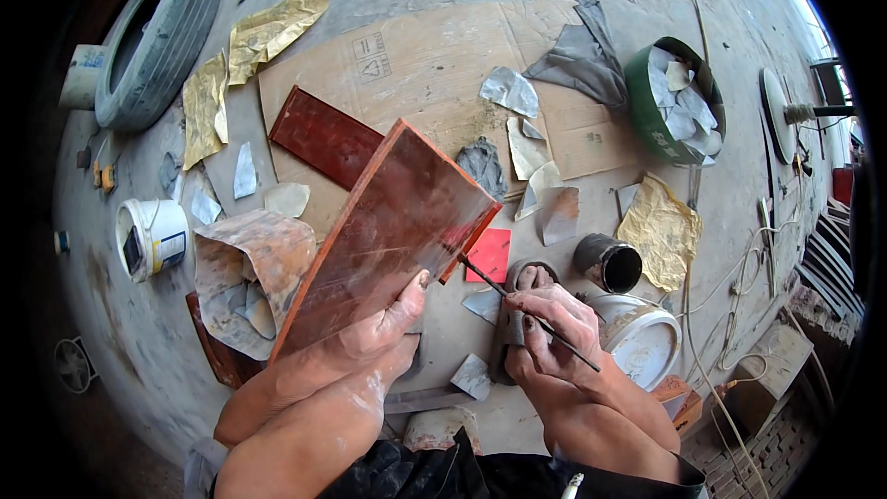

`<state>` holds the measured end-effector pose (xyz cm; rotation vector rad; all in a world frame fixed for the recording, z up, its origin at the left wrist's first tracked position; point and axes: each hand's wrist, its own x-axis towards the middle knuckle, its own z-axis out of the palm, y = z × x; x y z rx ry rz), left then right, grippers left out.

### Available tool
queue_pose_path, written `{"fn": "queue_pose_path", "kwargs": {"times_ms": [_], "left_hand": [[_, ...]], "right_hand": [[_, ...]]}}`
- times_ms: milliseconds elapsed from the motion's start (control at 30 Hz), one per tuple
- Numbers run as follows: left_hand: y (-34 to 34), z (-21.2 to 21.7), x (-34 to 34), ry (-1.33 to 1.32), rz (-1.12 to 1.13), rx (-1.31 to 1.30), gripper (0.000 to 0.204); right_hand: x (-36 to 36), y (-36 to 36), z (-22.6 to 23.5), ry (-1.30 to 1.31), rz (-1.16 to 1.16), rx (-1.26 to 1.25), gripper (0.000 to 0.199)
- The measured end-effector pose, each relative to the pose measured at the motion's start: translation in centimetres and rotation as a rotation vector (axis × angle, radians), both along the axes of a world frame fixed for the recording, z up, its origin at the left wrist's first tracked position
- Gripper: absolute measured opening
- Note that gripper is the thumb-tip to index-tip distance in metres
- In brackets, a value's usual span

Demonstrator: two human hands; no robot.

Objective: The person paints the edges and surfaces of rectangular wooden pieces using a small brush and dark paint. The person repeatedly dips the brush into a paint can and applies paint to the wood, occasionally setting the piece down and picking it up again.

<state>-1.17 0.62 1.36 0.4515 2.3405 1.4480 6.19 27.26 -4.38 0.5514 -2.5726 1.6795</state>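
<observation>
My left hand [395, 319] grips the lower edge of a reddish-brown wooden panel [383, 231], its thumb on the upper face. The panel is tilted, with an orange-red rim along its edges. In my right hand [559, 319], pinched between the fingers, is a thin dark brush [568, 344]. The brush tip lies at the panel's right-hand edge, near the corner. Beyond the panel, a dark red board [323, 137] lies on flattened cardboard [416, 51]. A small red sheet [490, 253] is on the floor behind the brush tip.
Around me are a dark cup [621, 264], a white-lidded bucket [647, 342], a white pail [155, 226] and a bag of scraps [254, 245]. Sandpaper pieces [661, 231] are scattered about. Farther off stand a green tub [647, 115] and a tyre [189, 42]. Cables [695, 342] run along the right.
</observation>
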Motion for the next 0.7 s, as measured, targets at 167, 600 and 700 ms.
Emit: {"fn": "queue_pose_path", "kwargs": {"times_ms": [167,600,700], "left_hand": [[0.3,-0.1,-0.1,-0.013,0.024,0.035,0.024],[0.3,0.0,-0.4,0.093,0.014,0.016,0.021],[0.5,-0.8,-0.5,0.072,-0.014,0.024,0.021]], "right_hand": [[-0.1,-0.1,0.1,0.001,0.046,-0.005,0.039],[-0.1,-0.2,0.1,-0.014,0.128,-0.022,0.039],[0.2,0.0,-0.3,0.006,0.131,-0.008,0.038]]}}
